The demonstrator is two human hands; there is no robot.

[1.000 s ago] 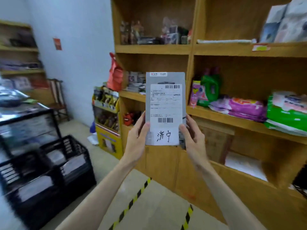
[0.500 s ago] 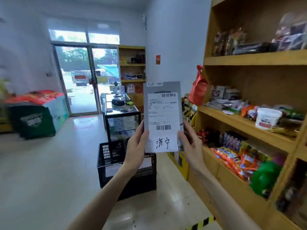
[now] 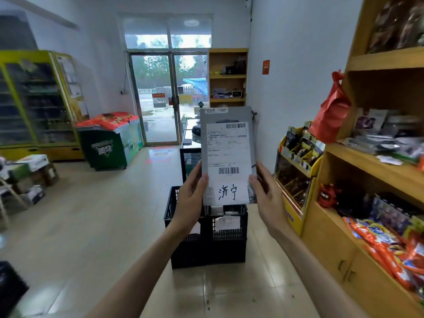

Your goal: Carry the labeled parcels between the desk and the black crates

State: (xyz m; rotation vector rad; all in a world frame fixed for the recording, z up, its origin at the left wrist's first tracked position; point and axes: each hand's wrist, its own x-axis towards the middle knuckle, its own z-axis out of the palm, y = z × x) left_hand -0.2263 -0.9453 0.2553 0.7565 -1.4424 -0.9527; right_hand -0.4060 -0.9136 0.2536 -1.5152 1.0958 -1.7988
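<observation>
I hold a flat grey parcel (image 3: 227,154) upright at chest height, its white shipping label with barcodes and handwritten characters facing me. My left hand (image 3: 190,198) grips its lower left edge and my right hand (image 3: 266,196) grips its lower right edge. On the floor straight ahead, below the parcel, stand black crates (image 3: 206,244) with white-labeled parcels inside. Behind them is a glass-topped desk (image 3: 190,143), mostly hidden by the parcel.
Wooden shelves (image 3: 376,157) with snacks run along the right, with a yellow display stand (image 3: 296,171) beside the crates. A green freezer chest (image 3: 110,143) and drinks fridge (image 3: 34,104) stand at the left. Glass doors (image 3: 169,97) are at the back. Boxes (image 3: 29,173) sit far left.
My view has swung left from the shelves to face down the room. The parcel stays held in both hands the same way, and the crates now sit straight ahead.
</observation>
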